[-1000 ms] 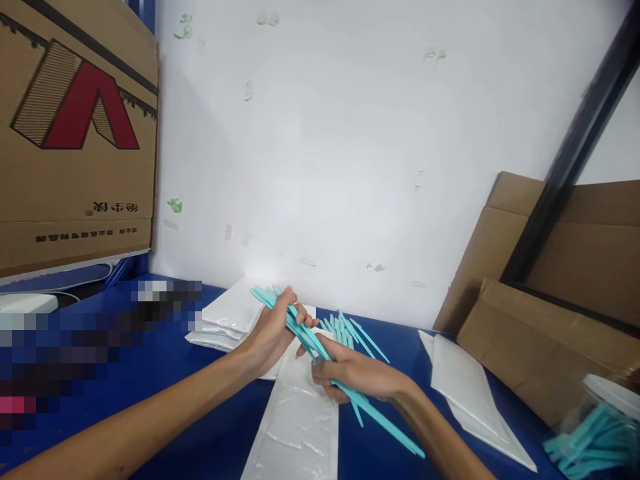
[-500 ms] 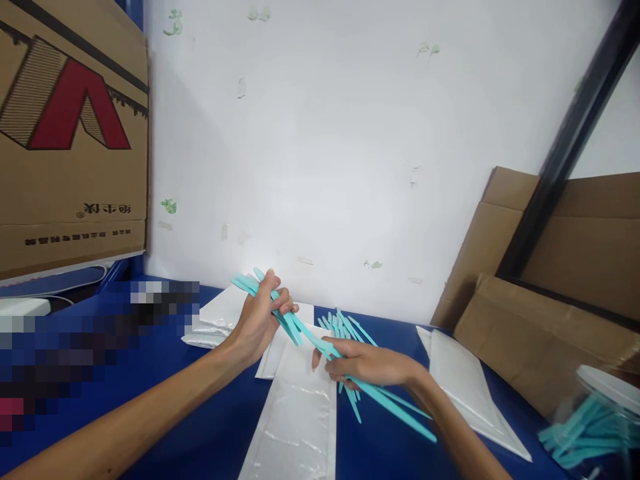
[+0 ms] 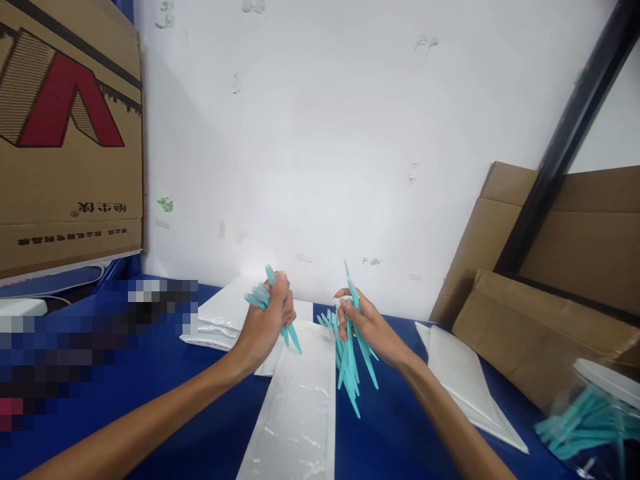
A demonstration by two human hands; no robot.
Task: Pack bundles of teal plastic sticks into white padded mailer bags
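My left hand (image 3: pixel 273 310) is closed round a bundle of slim teal plastic sticks (image 3: pixel 257 295), shaped like eyebrow razors, held above the white padded mailers. Their ends stick out on both sides of the fist. To its right, my right hand (image 3: pixel 363 320) pinches a few of the same sticks (image 3: pixel 354 293), one pointing upward with a thin, pale tip. Below and behind those fingers lies a loose pile of teal sticks (image 3: pixel 349 370) on the blue table, partly hidden. A long white padded mailer (image 3: pixel 295 407) lies between my forearms.
More white mailers (image 3: pixel 215 327) are stacked at the back left, others (image 3: pixel 467 383) at the right. A clear tub (image 3: pixel 595 420) of teal sticks stands at the front right. Cardboard (image 3: pixel 540 333) leans behind it. A large printed carton (image 3: pixel 70 180) rises at the left; a white wall closes the back.
My right hand has drawn back from the left and lifted, its sticks turning from slanting toward the front right to nearly upright. My left hand has shifted slightly right, still gripping its bundle.
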